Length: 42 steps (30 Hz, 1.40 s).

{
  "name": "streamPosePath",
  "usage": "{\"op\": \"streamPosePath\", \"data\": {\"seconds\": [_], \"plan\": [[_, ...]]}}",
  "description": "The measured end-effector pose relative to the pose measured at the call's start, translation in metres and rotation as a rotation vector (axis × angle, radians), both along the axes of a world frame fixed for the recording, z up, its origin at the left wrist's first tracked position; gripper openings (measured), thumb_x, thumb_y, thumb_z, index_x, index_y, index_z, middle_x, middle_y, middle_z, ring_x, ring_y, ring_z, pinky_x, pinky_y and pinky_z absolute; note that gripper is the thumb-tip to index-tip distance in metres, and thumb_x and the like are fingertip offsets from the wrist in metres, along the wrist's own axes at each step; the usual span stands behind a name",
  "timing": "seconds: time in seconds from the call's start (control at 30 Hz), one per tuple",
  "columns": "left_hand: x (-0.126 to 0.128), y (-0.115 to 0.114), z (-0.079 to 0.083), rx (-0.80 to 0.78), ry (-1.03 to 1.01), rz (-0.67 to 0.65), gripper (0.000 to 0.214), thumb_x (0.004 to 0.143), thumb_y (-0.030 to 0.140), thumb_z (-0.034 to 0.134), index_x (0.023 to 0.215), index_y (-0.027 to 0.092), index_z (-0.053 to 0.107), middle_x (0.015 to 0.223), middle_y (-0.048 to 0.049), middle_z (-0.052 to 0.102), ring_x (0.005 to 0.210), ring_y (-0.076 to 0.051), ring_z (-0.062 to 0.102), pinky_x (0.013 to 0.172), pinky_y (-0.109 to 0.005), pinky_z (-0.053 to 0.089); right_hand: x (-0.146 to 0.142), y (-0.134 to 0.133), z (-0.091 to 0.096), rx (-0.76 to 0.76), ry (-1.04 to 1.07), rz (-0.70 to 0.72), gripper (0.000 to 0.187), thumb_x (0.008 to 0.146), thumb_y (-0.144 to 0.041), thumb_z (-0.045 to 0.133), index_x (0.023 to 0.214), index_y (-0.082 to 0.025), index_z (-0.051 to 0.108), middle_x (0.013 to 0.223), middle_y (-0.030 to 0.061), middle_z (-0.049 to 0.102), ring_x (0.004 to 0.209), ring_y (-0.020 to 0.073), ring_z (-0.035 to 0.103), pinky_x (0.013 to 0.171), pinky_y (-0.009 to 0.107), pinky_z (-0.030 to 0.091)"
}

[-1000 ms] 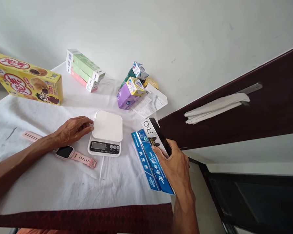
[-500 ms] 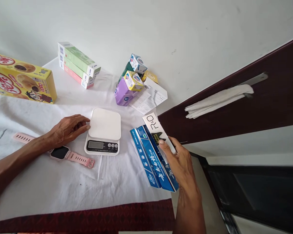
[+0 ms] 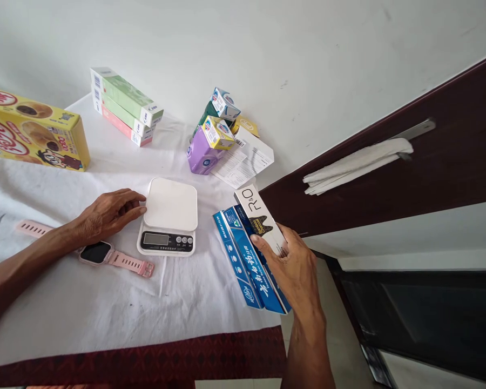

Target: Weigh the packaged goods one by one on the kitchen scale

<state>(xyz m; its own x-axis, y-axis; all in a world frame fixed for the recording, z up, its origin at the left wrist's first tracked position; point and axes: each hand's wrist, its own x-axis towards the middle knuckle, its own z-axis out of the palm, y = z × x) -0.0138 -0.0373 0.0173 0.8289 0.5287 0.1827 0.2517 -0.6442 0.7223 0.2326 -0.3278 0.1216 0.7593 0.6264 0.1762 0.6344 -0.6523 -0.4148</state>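
Observation:
My right hand [image 3: 289,262] grips a white toothpaste box [image 3: 259,216] marked R&O, thumb on its left edge and fingers behind on the right. Directly left of and below it, blue toothpaste boxes [image 3: 243,259] lie side by side on the cloth; the right-hand one is partly covered by the hand and the white box. Beside the left edge of a white digital kitchen scale [image 3: 172,202] rests my left hand [image 3: 111,210], fingers loosely bent, thumb apart, holding nothing. The scale's plate is bare and its display looks blank. A pink-strapped smartwatch [image 3: 97,253] lies partly under my left forearm.
A yellow snack box [image 3: 36,129] stands at far left. Green and pink boxes [image 3: 127,102] are stacked at the back. Purple [image 3: 204,151] and other small boxes stand near a paper leaflet [image 3: 245,159] by the wall. A white cloth [image 3: 356,165] hangs on a bar at right.
My right thumb has shifted left on the white box, showing more of its printed front. My left hand stays beside the scale. The whole view has moved slightly.

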Motion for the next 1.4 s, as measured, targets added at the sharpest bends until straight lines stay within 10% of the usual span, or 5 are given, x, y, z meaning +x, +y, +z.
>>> {"op": "streamPosePath", "data": {"seconds": [0.33,0.57,0.9,1.07,1.4], "plan": [[-0.001,0.000,0.001,-0.006,0.007,-0.010,0.051,0.096,0.062,0.046,0.110,0.018,0.068,0.098,-0.0076,0.073,0.069,-0.018,0.061,0.066,-0.030,0.050,0.000,-0.017,0.010,-0.045,-0.165,-0.046,0.041,0.085,-0.065,0.063,0.079,-0.025,0.058,0.061,-0.0045,0.045,0.059,0.0173,0.045,0.060,0.032,0.039],[0.000,0.001,-0.001,-0.019,-0.014,-0.019,0.049,0.096,0.061,0.047,0.110,0.018,0.068,0.097,-0.0071,0.072,0.072,-0.018,0.062,0.067,-0.030,0.051,-0.010,-0.028,0.004,-0.107,-0.050,0.066,0.050,0.093,-0.064,0.054,0.066,-0.026,0.037,0.070,-0.0022,0.047,0.066,0.0165,0.047,0.064,0.031,0.040],[-0.003,-0.004,-0.008,-0.020,-0.117,-0.059,0.033,0.101,0.043,0.049,0.111,0.016,0.066,0.088,-0.0056,0.065,0.075,-0.017,0.062,0.070,-0.029,0.051,-0.003,-0.022,0.012,-0.036,-0.147,-0.112,0.082,0.069,-0.088,0.059,0.118,-0.022,0.066,0.109,0.0139,0.070,0.084,0.0351,0.066,0.069,0.047,0.050],[-0.005,-0.005,-0.011,-0.021,-0.159,-0.058,0.029,0.102,0.039,0.050,0.109,0.016,0.066,0.086,-0.0051,0.065,0.071,-0.016,0.060,0.071,-0.029,0.050,-0.040,0.030,0.022,0.133,-0.273,0.091,0.064,0.084,-0.078,0.055,0.116,-0.024,0.068,0.111,0.0115,0.070,0.084,0.0320,0.067,0.076,0.048,0.052],[-0.002,-0.004,-0.026,0.073,-0.180,-0.062,0.022,0.101,0.033,0.052,0.087,0.018,0.060,0.080,-0.0049,0.063,0.071,-0.018,0.060,0.068,-0.029,0.047,-0.120,0.211,-0.013,0.213,0.029,0.836,0.035,0.094,-0.045,0.064,0.118,-0.020,0.063,0.114,0.0104,0.068,0.102,0.0241,0.065,0.076,0.036,0.055]]}}
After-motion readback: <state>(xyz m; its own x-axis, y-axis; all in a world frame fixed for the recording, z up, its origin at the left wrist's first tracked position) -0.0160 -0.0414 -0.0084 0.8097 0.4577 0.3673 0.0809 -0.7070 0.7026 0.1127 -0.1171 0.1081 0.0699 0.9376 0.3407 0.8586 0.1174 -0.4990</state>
